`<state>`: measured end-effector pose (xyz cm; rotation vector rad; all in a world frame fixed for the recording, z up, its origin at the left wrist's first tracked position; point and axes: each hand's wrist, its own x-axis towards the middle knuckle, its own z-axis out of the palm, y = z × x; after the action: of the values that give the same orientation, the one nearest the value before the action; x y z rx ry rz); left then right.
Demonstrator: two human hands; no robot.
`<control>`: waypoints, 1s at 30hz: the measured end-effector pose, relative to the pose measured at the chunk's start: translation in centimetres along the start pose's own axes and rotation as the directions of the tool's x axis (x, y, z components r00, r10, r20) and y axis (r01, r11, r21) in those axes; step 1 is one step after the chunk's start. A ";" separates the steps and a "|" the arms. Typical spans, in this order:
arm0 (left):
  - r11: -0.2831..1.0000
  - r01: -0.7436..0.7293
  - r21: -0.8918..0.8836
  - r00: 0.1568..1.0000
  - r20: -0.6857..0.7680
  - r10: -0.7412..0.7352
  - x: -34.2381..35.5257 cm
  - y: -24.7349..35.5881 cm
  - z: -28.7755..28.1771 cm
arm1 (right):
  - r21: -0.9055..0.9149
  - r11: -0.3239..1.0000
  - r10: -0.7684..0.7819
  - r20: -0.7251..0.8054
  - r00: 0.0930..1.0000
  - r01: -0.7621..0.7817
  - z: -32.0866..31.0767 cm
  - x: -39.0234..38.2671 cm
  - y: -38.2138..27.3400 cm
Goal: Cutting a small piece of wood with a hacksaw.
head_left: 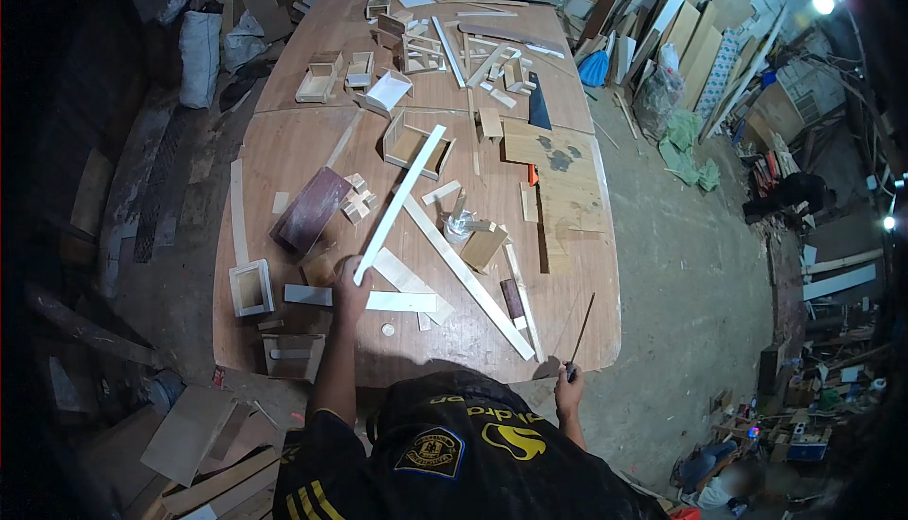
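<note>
Near the front edge of the long wooden table [284, 151], the left hand [349, 281] was clenched around the lower end of a long white strip [401, 200], which rose from the fingers and slanted away toward the table's middle, its far end over a small open wooden box [409, 144]. Just beside that hand lay a flat white board [378, 299] and a longer pale slat [468, 279] running toward the front right corner. Off the front right corner, the right hand [568, 389] gripped a thin dark rod [581, 330], fingers closed at its lower end, the rod pointing up across the table's edge.
</note>
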<state>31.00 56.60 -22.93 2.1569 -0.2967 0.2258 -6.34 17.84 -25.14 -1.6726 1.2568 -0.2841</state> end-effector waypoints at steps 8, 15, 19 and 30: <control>0.895 0.111 -0.431 0.994 0.041 -0.103 -3.9 8.1 -1.0 | 0.036 0.999 -0.022 0.027 0.999 0.021 0.6 -0.6 -0.1; 0.894 0.222 -0.389 0.941 0.325 -0.092 -1.1 13.2 -4.7 | 0.030 0.966 -0.257 0.017 0.966 0.257 0.9 0.9 1.0; 0.780 0.376 -0.500 0.867 0.487 -0.105 -1.5 14.8 -5.7 | 0.116 0.990 -0.081 0.056 0.995 0.074 0.6 -0.5 -1.4; 0.766 0.357 -0.534 0.880 0.467 -0.085 -5.5 16.5 -4.7 | 0.001 0.992 -0.123 0.098 0.988 0.123 -0.5 -1.2 -0.4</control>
<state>20.66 52.10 -8.90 1.5437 -0.2946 -0.4397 -6.95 18.55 -24.22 -1.7506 1.0851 -0.2698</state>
